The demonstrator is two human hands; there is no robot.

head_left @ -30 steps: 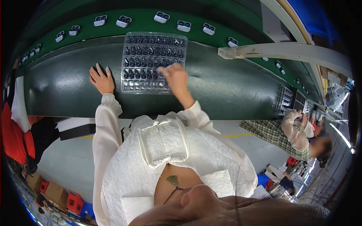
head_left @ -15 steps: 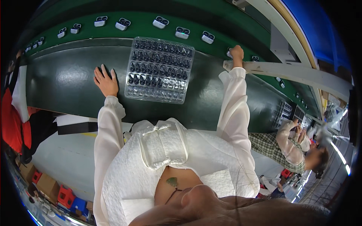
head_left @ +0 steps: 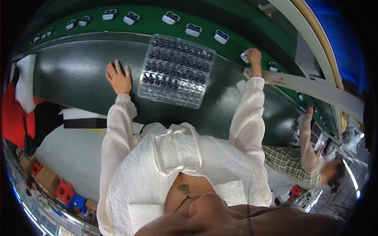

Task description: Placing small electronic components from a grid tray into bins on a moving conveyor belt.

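Note:
My left hand (head_left: pixel 119 81) lies flat on the dark green bench (head_left: pixel 84 78), fingers spread, holding nothing. Right of it sits a clear plastic tray (head_left: pixel 165 94) with rows of small black earbud-like parts; several pockets in its nearer rows hold none. At the far right my right hand (head_left: pixel 254 57) reaches onto the green belt with its fingers closed on a small white earbud case (head_left: pixel 244 57). The fingertips are partly hidden. Another white case (head_left: pixel 221 37) with dark recesses stands on the belt to the left of that hand.
Several more white cases (head_left: pixel 131 18) line the green belt (head_left: pixel 149 24). A pale metal bar (head_left: pixel 311 80) crosses just right of my right hand. To the right, a co-worker (head_left: pixel 293 165) in checks stretches an arm toward the belt. A person's red garment (head_left: pixel 15 122) shows at the left.
The whole view has shifted slightly. My right hand stays at the case on the belt, and my left hand stays flat on the bench. The co-worker's arm has extended toward the belt.

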